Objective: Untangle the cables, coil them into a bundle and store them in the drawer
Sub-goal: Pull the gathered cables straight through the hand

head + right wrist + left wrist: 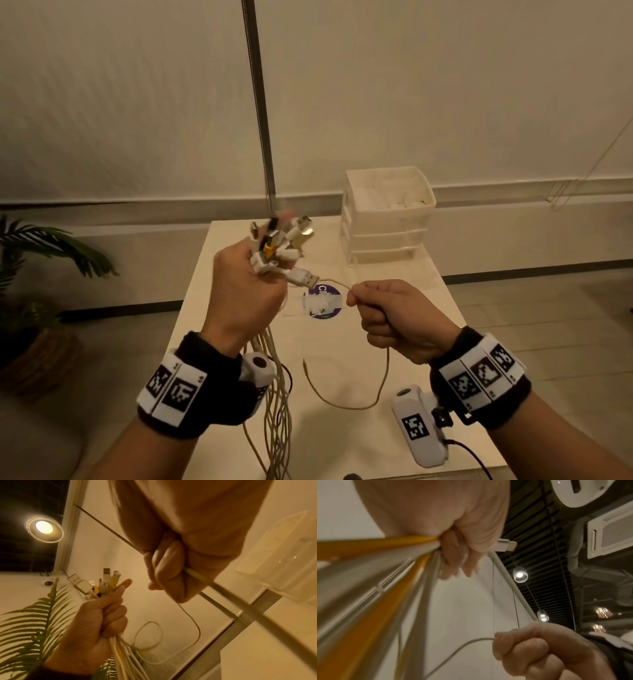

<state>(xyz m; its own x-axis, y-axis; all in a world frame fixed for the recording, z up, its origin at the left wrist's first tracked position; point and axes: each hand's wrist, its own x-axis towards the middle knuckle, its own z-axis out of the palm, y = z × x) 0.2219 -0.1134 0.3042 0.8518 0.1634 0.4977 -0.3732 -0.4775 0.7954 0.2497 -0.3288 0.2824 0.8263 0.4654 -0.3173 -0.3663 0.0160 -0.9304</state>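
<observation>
My left hand [246, 284] grips a bundle of white and yellow cables [277, 404] raised above the table, with their USB plugs [281, 246] fanning out of the top of the fist. The cable strands hang down past my left wrist. My right hand [387, 315] is closed around a single thin cable [359, 401], which loops down over the tabletop and back up. The left wrist view shows the bundle [385, 574] running through the fist, and the right wrist view shows the thin cable [192, 626] curving down from my right fist [168, 574].
A white three-drawer plastic unit [387, 219] stands at the far right of the cream table [394, 342]. A round purple sticker [323, 303] lies mid-table. A thin metal pole [260, 113] rises behind. A potted plant [34, 274] stands left of the table.
</observation>
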